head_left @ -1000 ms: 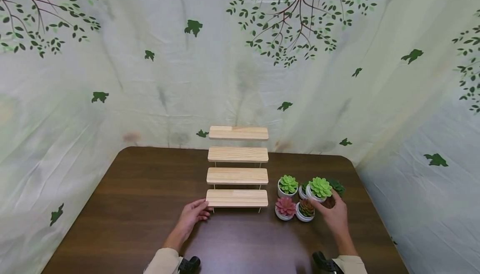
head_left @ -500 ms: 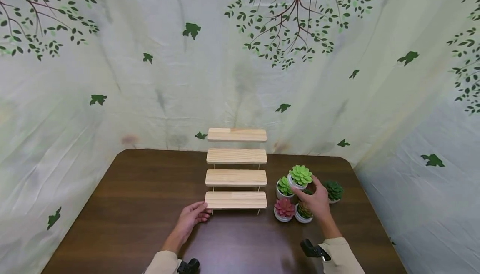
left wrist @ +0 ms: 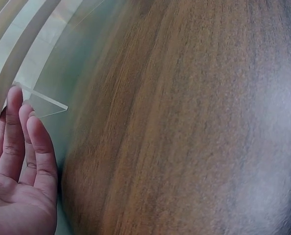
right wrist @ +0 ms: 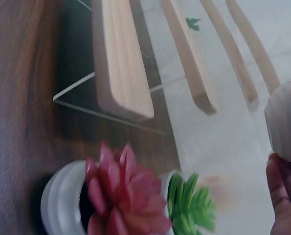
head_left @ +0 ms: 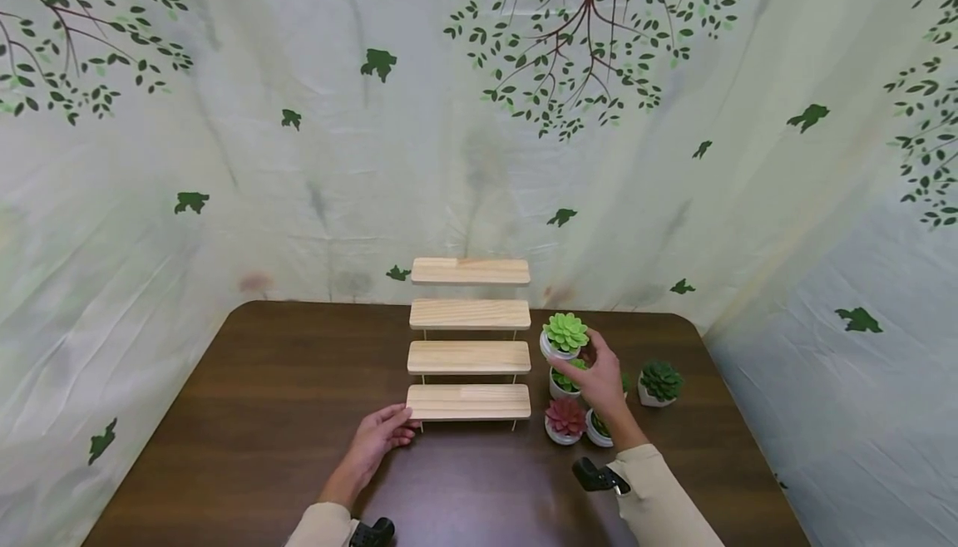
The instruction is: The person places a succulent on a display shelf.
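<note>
My right fingers (head_left: 599, 347) were curled round the white ribbed pot of a bright green, rosette-shaped succulent (head_left: 565, 332), holding it above the dark brown wooden surface (head_left: 284, 397), just right of a four-tiered stand of pale wooden boards (head_left: 468, 403). My left fingers (left wrist: 13, 137) lay nearly straight at the left end of its lowest board; whether my thumb pinched it I could not tell. Close under the lifted plant stood a second bright green succulent (head_left: 565, 379), partly covered by it, then a dusty-red succulent in a white pot (head_left: 565, 418) nearer me. My right arm partly blocked a potted green succulent (head_left: 600, 426) beside that. A dark green succulent (head_left: 660, 381) stood apart, farther right.
</note>
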`<move>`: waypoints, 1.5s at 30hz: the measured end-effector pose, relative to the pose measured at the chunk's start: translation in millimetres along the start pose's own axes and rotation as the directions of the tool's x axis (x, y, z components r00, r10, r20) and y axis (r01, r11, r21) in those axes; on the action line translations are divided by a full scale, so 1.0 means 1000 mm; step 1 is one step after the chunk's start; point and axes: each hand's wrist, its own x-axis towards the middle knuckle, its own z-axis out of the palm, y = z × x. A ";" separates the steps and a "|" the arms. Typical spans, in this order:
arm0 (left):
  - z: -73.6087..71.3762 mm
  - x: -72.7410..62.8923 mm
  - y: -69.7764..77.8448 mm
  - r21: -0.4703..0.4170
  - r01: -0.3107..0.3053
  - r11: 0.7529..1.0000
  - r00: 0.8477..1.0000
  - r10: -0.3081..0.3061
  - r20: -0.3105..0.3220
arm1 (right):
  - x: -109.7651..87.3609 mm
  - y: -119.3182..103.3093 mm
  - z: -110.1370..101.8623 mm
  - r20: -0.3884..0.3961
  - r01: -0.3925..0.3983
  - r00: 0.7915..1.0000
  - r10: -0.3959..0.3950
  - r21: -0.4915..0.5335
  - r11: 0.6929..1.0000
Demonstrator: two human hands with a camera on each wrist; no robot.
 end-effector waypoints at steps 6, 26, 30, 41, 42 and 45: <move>0.004 0.001 -0.003 0.001 0.007 1.000 1.000 -0.007 0.021 | 0.007 -0.011 0.010 0.009 0.002 1.000 -0.002 -0.010 1.000; -0.001 0.004 0.000 -0.006 -0.008 1.000 1.000 0.008 0.023 | 0.052 -0.062 0.067 0.084 0.169 0.982 -0.167 -0.017 0.985; -0.002 0.003 0.000 0.003 -0.009 1.000 1.000 0.009 0.013 | 0.061 -0.071 0.080 0.111 0.175 0.979 -0.173 -0.006 0.985; -0.003 0.000 0.001 -0.012 -0.006 1.000 1.000 0.006 0.021 | 0.085 -0.098 0.118 0.116 0.199 0.975 -0.191 -0.057 0.978; -0.003 0.000 0.001 -0.015 -0.006 1.000 1.000 0.007 0.022 | 0.087 -0.099 0.121 0.126 0.191 0.975 -0.183 -0.059 0.980; -0.002 0.000 0.001 -0.022 -0.004 1.000 1.000 0.004 0.028 | 0.089 -0.102 0.129 0.152 0.171 0.976 -0.158 -0.075 0.982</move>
